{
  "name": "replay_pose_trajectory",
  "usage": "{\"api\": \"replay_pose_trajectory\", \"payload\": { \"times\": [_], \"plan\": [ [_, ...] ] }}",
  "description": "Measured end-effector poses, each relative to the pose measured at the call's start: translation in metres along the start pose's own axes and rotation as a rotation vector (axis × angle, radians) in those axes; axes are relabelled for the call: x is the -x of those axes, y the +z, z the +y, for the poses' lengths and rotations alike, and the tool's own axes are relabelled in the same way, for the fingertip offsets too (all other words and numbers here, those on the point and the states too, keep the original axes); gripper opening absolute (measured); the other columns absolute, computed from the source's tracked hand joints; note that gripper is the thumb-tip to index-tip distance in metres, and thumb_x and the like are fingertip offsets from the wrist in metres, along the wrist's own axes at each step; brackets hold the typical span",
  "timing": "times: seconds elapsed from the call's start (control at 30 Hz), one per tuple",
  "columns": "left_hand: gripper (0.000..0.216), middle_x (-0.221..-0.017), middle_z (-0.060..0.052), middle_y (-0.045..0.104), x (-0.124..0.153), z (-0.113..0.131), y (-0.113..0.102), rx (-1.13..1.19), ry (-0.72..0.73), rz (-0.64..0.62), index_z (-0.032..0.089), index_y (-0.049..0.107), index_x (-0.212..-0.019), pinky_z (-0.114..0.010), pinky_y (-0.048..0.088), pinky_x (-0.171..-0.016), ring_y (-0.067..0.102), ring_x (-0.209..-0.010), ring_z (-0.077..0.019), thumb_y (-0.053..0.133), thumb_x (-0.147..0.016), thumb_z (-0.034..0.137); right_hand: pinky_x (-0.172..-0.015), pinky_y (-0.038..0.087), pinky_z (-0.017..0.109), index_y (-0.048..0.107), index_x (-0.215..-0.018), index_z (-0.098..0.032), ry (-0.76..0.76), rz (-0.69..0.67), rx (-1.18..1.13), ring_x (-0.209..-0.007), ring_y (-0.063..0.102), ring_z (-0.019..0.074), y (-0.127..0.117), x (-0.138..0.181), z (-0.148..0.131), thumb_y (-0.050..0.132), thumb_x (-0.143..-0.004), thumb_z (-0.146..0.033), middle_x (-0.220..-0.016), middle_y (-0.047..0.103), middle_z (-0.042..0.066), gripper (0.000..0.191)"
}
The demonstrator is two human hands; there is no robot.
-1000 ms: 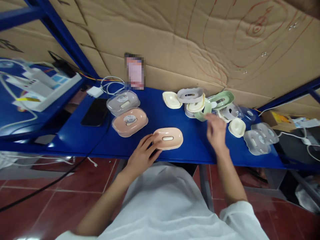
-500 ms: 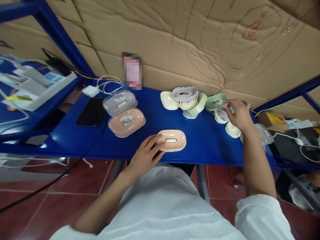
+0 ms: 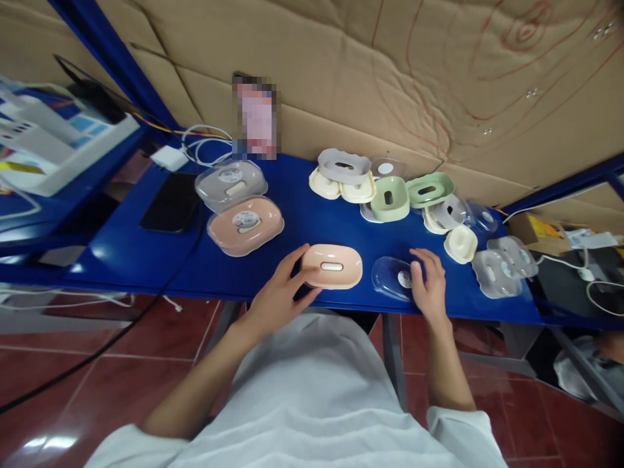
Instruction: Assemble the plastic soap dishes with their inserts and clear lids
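Observation:
My left hand (image 3: 280,286) grips the left end of a peach soap dish (image 3: 347,255) with a pale oblong piece in its middle. Its thumb and fingers lie along the dish's edges. My right hand (image 3: 429,283) holds the right end of a clear plastic lid (image 3: 387,273) with a round white label. The lid is low over the blue table, just right of the peach dish and apart from it. To the left, a lidded peach soap dish (image 3: 263,224) lies in front of a lidded grey soap dish (image 3: 253,172).
Grey (image 3: 344,162), green (image 3: 400,195) and cream (image 3: 461,244) dish parts cluster at the back right. Clear lids (image 3: 492,276) lie at the right end. A black phone (image 3: 170,205) and a white charger (image 3: 168,158) are at the left. Cardboard (image 3: 312,78) closes off the back.
My right hand has come from the green part at the back right toward the front and left, and now has a clear lid. The left hand keeps its grip on the peach dish.

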State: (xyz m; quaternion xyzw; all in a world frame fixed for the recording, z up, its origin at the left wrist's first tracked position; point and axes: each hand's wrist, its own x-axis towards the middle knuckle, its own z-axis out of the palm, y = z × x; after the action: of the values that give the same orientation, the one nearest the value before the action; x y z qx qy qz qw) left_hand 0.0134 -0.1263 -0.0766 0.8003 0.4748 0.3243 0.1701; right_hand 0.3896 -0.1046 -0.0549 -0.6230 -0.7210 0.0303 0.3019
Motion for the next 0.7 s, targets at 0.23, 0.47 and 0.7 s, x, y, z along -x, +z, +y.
{"api": "replay_pose_trajectory", "payload": {
  "times": [0.23,0.47,0.7],
  "plan": [
    [0.043,-0.169,-0.014,0.045,-0.001,-0.004,-0.002,0.109,-0.045,-0.019,0.027,0.058,-0.147,-0.051,0.050,-0.124,0.052,-0.153,-0.0301,0.065,-0.106,0.036,-0.122,0.039,0.069,0.048,-0.163,-0.036,-0.128,-0.308,0.064,-0.156,0.046,0.0413,-0.015,0.034,-0.016,0.070,-0.099,-0.063,-0.168,0.050,0.013,0.073],
    [0.077,-0.166,-0.014,0.050,-0.003,-0.007,-0.003,0.200,-0.092,-0.028,0.029,0.035,-0.167,-0.054,0.045,-0.128,0.051,-0.154,-0.0321,0.074,-0.101,0.040,-0.126,0.045,0.058,0.046,-0.166,-0.033,-0.361,-0.304,-0.129,-0.160,0.043,0.0339,0.013,0.002,-0.067,0.064,-0.107,-0.049,-0.171,0.048,0.011,0.064],
    [0.078,-0.166,-0.014,0.049,0.000,-0.012,-0.005,0.196,-0.056,-0.065,0.032,0.033,-0.168,-0.054,0.046,-0.126,0.049,-0.155,-0.0317,0.073,-0.101,0.034,-0.128,0.036,0.065,0.066,-0.149,-0.027,-0.675,-0.374,0.063,-0.160,0.041,0.0386,0.050,-0.016,-0.124,0.062,-0.107,-0.051,-0.167,0.053,0.013,0.048]
  ]
}}
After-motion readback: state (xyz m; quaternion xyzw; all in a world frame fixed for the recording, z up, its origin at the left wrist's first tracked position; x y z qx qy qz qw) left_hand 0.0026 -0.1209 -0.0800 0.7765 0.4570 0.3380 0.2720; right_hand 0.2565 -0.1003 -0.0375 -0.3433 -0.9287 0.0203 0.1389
